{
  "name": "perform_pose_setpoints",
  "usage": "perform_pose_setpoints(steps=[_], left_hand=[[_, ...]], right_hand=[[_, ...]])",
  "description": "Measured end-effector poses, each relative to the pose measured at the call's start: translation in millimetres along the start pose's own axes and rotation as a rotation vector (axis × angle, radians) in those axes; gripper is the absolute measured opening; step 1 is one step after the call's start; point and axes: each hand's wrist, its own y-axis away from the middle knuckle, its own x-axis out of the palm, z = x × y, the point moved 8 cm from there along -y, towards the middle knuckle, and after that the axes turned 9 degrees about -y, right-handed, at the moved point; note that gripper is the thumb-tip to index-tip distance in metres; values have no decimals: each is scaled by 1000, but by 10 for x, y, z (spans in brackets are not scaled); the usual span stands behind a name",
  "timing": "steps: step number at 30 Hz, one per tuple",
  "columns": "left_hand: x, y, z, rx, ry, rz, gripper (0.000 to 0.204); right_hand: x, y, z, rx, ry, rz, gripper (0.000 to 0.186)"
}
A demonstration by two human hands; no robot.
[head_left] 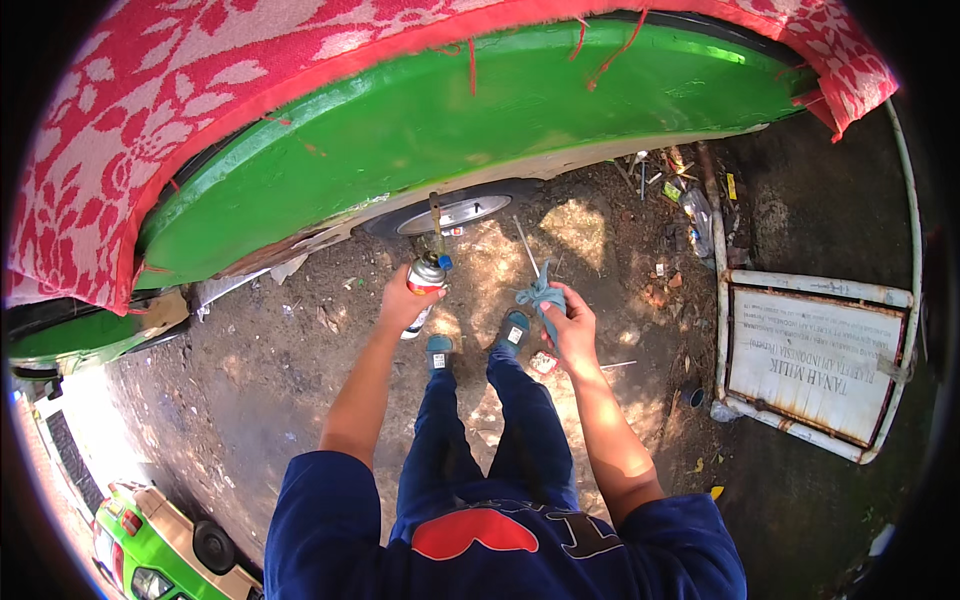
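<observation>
I see the left hand (400, 297) with its fingers curled around a canister (428, 270), whose brass nozzle (435, 214) points toward a wheel (470, 209); the fingers of the right hand (573, 326) pinch a bunched blue-grey cloth (538, 293). I find canister and cloth apart, both above the ground (290, 375), near a green vehicle (430, 125) draped with red-and-pink patterned fabric (190, 120).

The canister (427, 274) is left of the cloth (541, 292)
</observation>
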Motion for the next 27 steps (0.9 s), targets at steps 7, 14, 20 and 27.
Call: perform_pose_setpoints(steps=[7,14,20,27], left_hand=[[13,77,-111,-70,62,-100,59],[68,141,10,-121,88,-129,58],[50,112,94,-122,89,-92,62],[58,103,136,-72,82,-71,63]], right_hand=[[386,-432,86,-1,115,206,43],[627,-658,14,-15,245,247,43],[654,-633,-107,4,141,225,43],[558,-500,-183,1,121,139,41]])
